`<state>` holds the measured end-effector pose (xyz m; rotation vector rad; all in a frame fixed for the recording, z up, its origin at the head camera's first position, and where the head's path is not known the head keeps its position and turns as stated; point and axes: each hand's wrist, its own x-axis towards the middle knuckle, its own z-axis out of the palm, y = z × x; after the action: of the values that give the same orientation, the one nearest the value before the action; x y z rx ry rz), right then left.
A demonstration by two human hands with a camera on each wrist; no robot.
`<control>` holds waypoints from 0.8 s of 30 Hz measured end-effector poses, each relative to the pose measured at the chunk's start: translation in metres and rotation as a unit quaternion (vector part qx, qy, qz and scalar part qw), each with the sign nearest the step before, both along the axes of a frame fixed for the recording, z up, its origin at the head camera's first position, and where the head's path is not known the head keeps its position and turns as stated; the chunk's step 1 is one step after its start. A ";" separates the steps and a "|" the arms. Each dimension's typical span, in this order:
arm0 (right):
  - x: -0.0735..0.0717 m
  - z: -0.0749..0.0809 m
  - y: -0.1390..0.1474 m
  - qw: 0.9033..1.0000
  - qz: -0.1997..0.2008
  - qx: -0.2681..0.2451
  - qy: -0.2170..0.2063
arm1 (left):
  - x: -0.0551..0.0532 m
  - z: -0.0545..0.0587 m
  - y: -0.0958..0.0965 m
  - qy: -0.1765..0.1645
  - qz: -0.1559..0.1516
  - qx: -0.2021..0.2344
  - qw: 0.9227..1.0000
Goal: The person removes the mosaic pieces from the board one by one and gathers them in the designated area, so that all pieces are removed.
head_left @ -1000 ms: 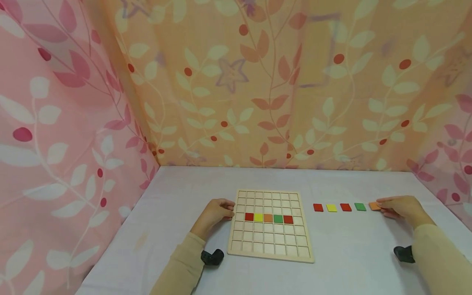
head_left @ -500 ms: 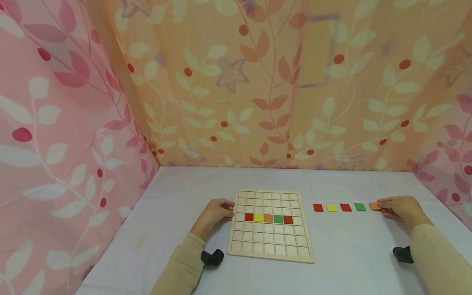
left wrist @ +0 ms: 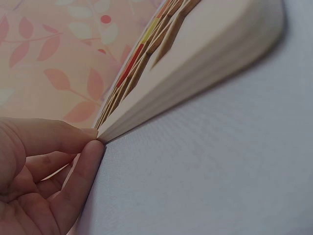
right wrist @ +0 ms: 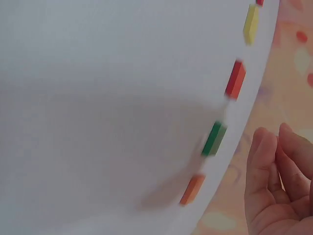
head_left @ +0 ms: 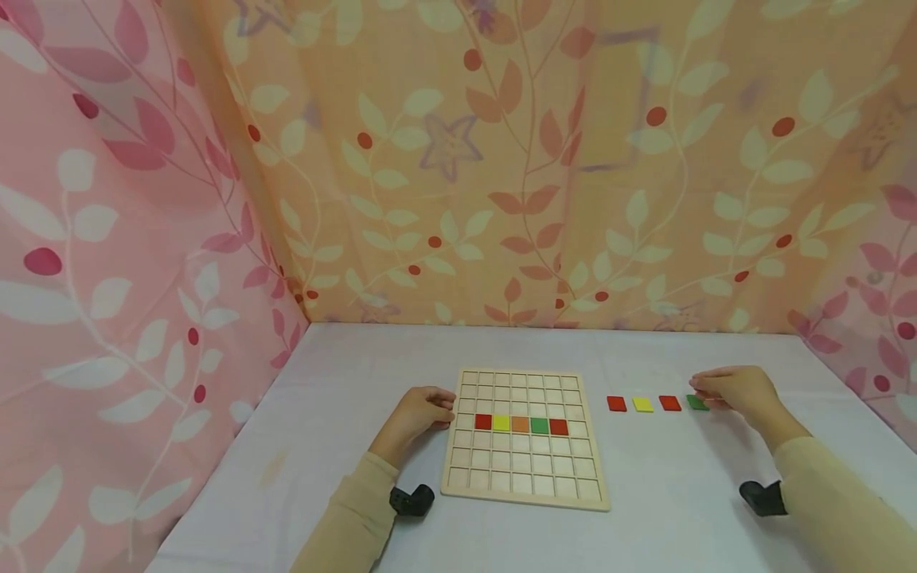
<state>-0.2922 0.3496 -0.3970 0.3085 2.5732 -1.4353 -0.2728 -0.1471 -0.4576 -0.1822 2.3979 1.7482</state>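
My left hand [head_left: 418, 414] pinches the left edge of a pale wooden grid board [head_left: 524, 493]; in the left wrist view its thumb and index finger meet at the board's rim [left wrist: 195, 78]. One row of the board holds several coloured square tiles, among them a yellow tile [head_left: 501, 423]. To the right, my right hand [head_left: 741, 391] hovers above the table with relaxed fingers and nothing between them. It partly covers a green tile [head_left: 696, 402] in the head view. The right wrist view shows an orange tile [right wrist: 192, 189] on the table beside that green one.
Left of the green tile lie a red tile [head_left: 669, 403], a yellow tile [head_left: 643, 405] and another red tile [head_left: 617, 404] in a line. A white cloth [head_left: 344, 358] covers the table. Patterned curtains [head_left: 401, 199] hang behind and at the sides.
My right hand has let go of the orange tile, lifted and moved left to above the green tile. The left hand and the board look unchanged.
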 end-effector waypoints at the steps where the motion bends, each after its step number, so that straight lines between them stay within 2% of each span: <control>1: 0.000 0.000 -0.007 1.000 0.007 0.000 0.003 | 0.000 0.000 0.000 0.001 -0.001 0.000 1.000; 9: -0.001 -0.008 -0.047 0.999 0.035 -0.004 0.005 | 0.002 0.002 0.000 0.003 -0.002 0.002 1.000; 17: 0.004 -0.012 -0.075 0.999 0.039 -0.015 0.001 | 0.001 0.000 0.000 0.000 -0.003 0.000 1.000; 24: 0.007 -0.015 -0.093 0.997 0.070 -0.009 0.011 | 0.001 -0.001 -0.001 0.005 -0.004 0.006 1.000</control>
<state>-0.2854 0.2569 -0.4116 0.1086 2.5422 -1.4190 -0.2714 -0.1477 -0.4583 -0.1626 2.3913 1.7621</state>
